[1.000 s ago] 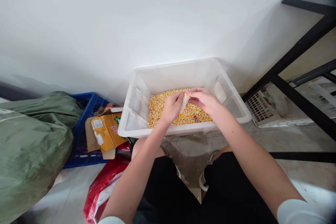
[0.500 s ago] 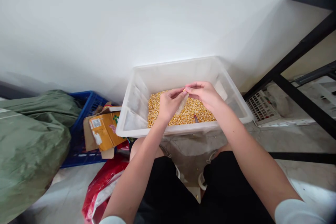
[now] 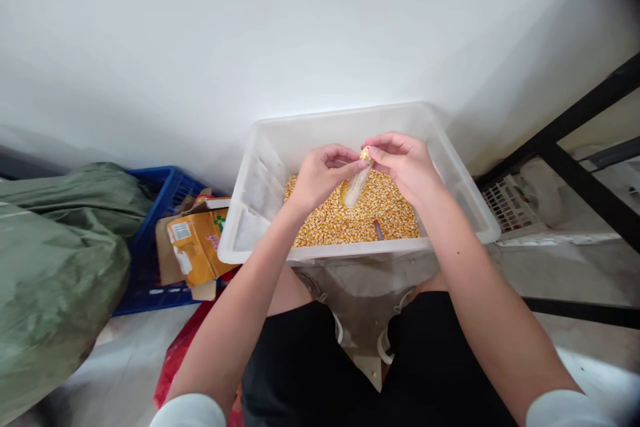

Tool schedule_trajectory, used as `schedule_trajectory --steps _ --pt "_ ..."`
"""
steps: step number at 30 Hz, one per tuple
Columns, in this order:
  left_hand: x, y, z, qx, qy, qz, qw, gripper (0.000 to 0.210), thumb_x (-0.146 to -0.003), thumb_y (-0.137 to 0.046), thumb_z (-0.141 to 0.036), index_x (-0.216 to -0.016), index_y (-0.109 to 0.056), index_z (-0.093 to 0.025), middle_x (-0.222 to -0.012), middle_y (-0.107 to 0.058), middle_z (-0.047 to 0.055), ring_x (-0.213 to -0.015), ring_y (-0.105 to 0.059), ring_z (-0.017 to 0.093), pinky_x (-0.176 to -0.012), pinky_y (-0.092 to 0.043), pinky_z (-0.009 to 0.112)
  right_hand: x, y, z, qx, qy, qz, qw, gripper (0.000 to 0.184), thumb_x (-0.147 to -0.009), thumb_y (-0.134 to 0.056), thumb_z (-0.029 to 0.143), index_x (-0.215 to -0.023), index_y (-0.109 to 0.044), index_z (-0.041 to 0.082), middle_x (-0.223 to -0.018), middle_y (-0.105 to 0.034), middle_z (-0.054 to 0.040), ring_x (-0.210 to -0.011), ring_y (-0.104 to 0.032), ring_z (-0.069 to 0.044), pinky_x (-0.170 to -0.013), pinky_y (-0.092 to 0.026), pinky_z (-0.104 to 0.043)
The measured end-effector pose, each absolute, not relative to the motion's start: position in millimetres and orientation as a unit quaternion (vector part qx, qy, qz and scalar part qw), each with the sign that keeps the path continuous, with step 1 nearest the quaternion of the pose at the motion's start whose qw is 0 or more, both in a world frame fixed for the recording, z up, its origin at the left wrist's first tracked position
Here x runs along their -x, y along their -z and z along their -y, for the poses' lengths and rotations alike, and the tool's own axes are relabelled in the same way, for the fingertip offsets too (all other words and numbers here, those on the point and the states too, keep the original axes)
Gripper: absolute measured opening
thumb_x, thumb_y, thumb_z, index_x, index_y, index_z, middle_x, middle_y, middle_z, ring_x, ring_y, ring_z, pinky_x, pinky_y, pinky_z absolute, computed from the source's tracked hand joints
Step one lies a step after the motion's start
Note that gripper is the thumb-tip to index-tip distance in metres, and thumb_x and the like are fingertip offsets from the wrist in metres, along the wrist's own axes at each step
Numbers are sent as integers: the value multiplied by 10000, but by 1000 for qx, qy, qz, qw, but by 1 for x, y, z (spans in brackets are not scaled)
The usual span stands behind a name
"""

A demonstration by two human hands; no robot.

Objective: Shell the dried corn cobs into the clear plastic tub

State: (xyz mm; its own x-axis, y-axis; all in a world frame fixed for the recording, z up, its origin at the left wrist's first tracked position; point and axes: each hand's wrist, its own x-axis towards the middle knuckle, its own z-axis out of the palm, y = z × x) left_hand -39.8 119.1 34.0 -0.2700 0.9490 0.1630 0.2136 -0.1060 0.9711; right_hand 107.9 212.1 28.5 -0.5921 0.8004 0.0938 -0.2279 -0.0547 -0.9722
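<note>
Over a white plastic bin [image 3: 235, 230], a corn cob [image 3: 356, 188] is held between both hands. Most of the cob is stripped pale, with yellow kernels left at its upper end. My left hand [image 3: 324, 175] closes its thumb and fingers on the cob from the left, near the top. From the right, my right hand [image 3: 407, 163] pinches the kernel-covered tip. Loose corn kernels [image 3: 340, 223] cover the bin's floor below. A short reddish-brown object [image 3: 379, 229] pokes out of them near the front wall; its kind is unclear.
At left, a blue crate [image 3: 150, 287] holds an orange cardboard box [image 3: 197, 247], beside a green cloth bundle [image 3: 60, 280]. A red bag [image 3: 175, 353] lies on the floor. To the right stand a black metal frame [image 3: 575, 180] and a white basket [image 3: 510, 207]. A wall rises behind the bin.
Both hands have risen slightly with the cob, and its kernel-covered tip now shows between the fingers. The view has shifted a little.
</note>
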Motion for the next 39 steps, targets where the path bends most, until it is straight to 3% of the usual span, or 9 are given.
schedule_trajectory --steps 4,8,12,17,24,30,39 --pt "43 -35 -125 -510 -549 -582 318 325 -780 -759 -421 -792 -580 -150 -767 -662 40 -685 -610 105 -601 -463 234 -100 -34 -205 238 -681 574 388 174 -722 -802 293 -823 -682 217 -870 -686 -23 -902 -661 -179 -869 -547 -367" --pt "43 -28 -126 -487 -551 -543 405 303 -875 -646 -467 -887 -513 -195 -751 -663 24 -674 -638 122 -570 -459 232 -94 -33 -203 254 -658 585 399 173 -750 -781 327 -834 -670 224 -916 -681 -30 -960 -657 -197 -857 -553 -363" --pt "43 -20 -123 -469 -538 -529 460 301 -915 -578 -487 -945 -518 -193 -753 -678 42 -650 -646 132 -565 -483 245 -92 -26 -205 250 -653 591 402 186 -738 -786 331 -837 -673 222 -913 -686 -32 -932 -661 -189 -867 -553 -359" --pt "41 -19 -119 -451 -534 -557 449 260 -923 -582 -439 -927 -528 -185 -691 -647 26 -544 -577 91 -472 -392 203 -94 -22 -207 251 -653 604 382 190 -735 -792 344 -831 -687 217 -895 -702 -36 -902 -666 -184 -866 -558 -359" --pt "41 -12 -118 -438 -543 -566 439 240 -906 -599 -418 -912 -512 -194 -704 -659 20 -578 -600 108 -501 -416 223 -95 -21 -207 287 -657 605 346 264 -712 -812 392 -884 -719 215 -948 -730 -50 -876 -680 -190 -745 -589 -326" --pt "39 -10 -115 -484 -525 -589 379 276 -915 -565 -453 -866 -483 -194 -724 -653 29 -579 -560 92 -504 -395 222 -94 -15 -208 264 -667 604 347 299 -667 -854 390 -870 -731 209 -875 -733 -43 -860 -682 -185 -851 -581 -362" --pt "40 -5 -116 -558 -451 -656 235 292 -955 -485 -468 -852 -492 -195 -686 -623 15 -568 -500 100 -542 -352 250 -92 -5 -212 257 -656 619 347 287 -699 -833 398 -892 -728 214 -864 -730 -44 -846 -685 -183 -848 -579 -371"
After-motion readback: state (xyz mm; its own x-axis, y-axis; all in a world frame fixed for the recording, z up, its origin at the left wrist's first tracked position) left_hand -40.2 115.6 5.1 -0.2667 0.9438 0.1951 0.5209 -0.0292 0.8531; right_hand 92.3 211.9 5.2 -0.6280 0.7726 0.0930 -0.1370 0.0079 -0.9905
